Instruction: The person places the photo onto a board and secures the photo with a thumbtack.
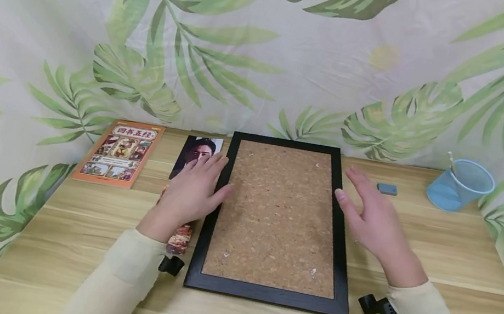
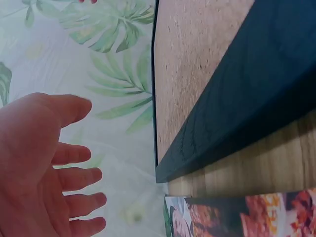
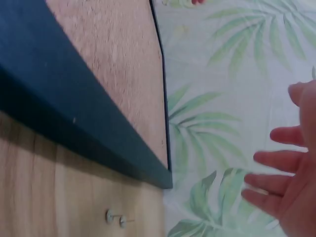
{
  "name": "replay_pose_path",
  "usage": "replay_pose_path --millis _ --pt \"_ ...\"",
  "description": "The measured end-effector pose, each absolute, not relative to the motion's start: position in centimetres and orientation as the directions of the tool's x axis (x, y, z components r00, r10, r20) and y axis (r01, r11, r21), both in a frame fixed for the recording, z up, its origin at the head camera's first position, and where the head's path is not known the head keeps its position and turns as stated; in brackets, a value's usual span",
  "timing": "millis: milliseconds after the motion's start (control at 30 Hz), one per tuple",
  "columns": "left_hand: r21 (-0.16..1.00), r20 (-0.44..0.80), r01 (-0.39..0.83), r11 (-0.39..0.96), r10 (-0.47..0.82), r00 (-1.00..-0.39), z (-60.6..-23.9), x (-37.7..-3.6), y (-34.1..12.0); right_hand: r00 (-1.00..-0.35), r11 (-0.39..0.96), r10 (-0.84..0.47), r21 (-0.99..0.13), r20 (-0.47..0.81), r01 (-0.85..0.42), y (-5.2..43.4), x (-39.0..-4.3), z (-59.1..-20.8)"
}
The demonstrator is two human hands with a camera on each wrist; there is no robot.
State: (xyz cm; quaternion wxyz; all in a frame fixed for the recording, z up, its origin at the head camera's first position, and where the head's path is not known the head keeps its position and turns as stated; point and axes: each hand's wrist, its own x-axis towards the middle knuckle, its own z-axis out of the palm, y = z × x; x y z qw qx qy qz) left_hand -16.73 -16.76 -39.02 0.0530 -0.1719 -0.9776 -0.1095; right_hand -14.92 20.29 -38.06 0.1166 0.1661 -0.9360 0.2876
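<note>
A rectangular black-framed cork board (image 1: 279, 217), grainy brown, lies flat on the wooden table (image 1: 440, 255). The left hand (image 1: 194, 189) at nine o'clock and the right hand (image 1: 372, 216) at three o'clock flank it, fingers spread wide, holding nothing.

The only writing I can read is on the orange paperback book (image 1: 120, 152) lying on the wooden bench (image 1: 440, 255): its cover title says 四书五经 in dark characters. The smaller print beneath is too small to read.
</note>
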Motion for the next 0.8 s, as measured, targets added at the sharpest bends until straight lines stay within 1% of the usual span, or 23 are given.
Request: replay_pose_path --millis 100,200,333,433,467,567,700,800 --pt "0.286 0.164 0.323 0.902 0.286 -0.944 -38.9 -17.0 -17.4 -0.911 0.742 -0.177 -0.558 0.372 -0.372 20.9 -15.1 -38.4" --pt "0.381 0.170 0.285 0.880 0.236 -0.957 -38.8 -17.4 -18.2 -0.917 0.700 -0.116 -0.624 0.381 -0.348 21.5 -15.6 -38.6" --pt "0.531 0.116 0.226 0.817 0.194 -0.974 -39.0 -18.3 -19.5 -0.948 0.682 -0.072 -0.678 0.311 -0.275 22.7 -16.2 -39.3" --pt "0.639 0.048 0.147 0.755 0.151 -0.987 -39.4 -19.0 -20.5 -0.966 0.698 -0.074 -0.679 0.246 -0.226 23.8 -16.5 -39.9" --pt "0.656 0.026 0.117 0.746 0.132 -0.991 -39.5 -19.3 -20.8 -0.971 0.708 -0.083 -0.672 0.222 -0.215 24.2 -16.5 -40.1" --pt "0.654 -0.039 0.036 0.756 0.082 -0.996 -39.9 -20.2 -22.0 -0.979 0.755 -0.135 -0.623 0.155 -0.203 25.1 -16.5 -40.6" --pt "0.593 -0.109 -0.033 0.804 0.040 -0.993 -40.8 -21.4 -23.9 -0.971 0.809 -0.226 -0.540 0.080 -0.233 26.3 -16.4 -41.7" --pt "0.547 -0.146 -0.083 0.833 -0.002 -0.989 -41.2 -22.1 -24.9 -0.961 0.822 -0.273 -0.509 0.046 -0.257 27.0 -16.3 -42.5"
